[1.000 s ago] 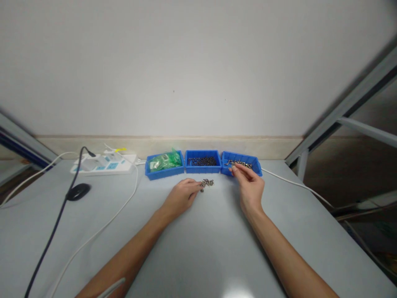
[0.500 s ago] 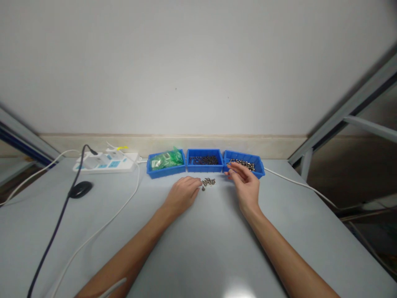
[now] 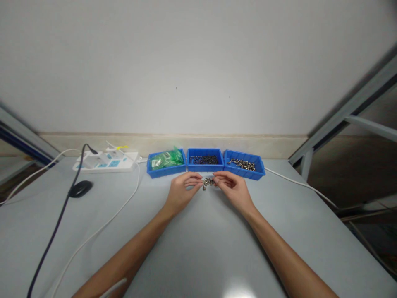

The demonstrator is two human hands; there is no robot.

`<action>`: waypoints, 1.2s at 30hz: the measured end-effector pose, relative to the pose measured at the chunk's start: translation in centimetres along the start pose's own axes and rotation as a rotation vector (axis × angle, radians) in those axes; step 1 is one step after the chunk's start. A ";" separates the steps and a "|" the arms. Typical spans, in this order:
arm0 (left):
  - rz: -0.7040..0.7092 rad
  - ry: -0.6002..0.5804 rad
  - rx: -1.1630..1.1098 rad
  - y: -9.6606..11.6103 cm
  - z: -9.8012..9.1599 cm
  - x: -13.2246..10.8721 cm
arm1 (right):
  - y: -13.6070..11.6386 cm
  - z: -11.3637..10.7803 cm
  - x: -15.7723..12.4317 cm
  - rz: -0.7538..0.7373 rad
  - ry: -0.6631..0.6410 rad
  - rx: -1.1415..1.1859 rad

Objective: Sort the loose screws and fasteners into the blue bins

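A small cluster of silver screws [image 3: 208,181] lies on the grey table [image 3: 198,248] just in front of three blue bins. My left hand [image 3: 181,191] and my right hand [image 3: 233,188] meet at this cluster, fingertips pinched together on the screws from both sides. The right bin [image 3: 259,170] holds silver screws, the middle bin [image 3: 204,167] dark screws, the left bin [image 3: 166,170] green plastic bags.
A white power strip [image 3: 105,162] sits at the back left with white cables and a dark cable [image 3: 54,231] running toward me. A black round object [image 3: 80,188] lies near it. Metal frame bars [image 3: 347,111] rise at the right; a wall stands behind.
My right hand has left the right bin and moved left and down to the screw cluster. My left hand has lifted its fingers onto the same cluster.
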State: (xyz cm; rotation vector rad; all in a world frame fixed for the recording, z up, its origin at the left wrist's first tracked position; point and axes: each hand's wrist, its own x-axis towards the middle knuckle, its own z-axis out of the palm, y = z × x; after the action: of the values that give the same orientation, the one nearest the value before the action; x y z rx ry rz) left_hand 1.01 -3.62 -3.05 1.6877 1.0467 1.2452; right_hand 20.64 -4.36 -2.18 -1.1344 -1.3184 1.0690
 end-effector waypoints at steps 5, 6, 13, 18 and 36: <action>-0.109 -0.012 -0.174 0.4 0.2 0.0 | -0.2 0.2 -0.3 0.056 -0.179 0.057; -0.114 -0.014 -0.183 0.4 0.2 -0.1 | -0.2 0.3 -0.3 0.077 -0.188 0.085; -0.073 -0.044 -0.132 0.6 0.2 -0.3 | -0.5 0.5 -0.4 0.154 -0.204 0.201; 0.287 -0.200 0.355 0.2 -0.8 -0.2 | -0.5 -0.3 0.2 0.070 0.076 0.179; 0.432 -0.378 0.739 0.1 -1.1 -0.3 | 0.0 -0.9 0.5 -0.042 0.294 0.092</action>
State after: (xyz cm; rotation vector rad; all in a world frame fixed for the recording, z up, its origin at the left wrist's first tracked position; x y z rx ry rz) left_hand -0.07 -3.80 -2.87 2.7023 0.9929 0.7474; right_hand 21.51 -3.82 -2.08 -1.1412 -1.0467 0.8847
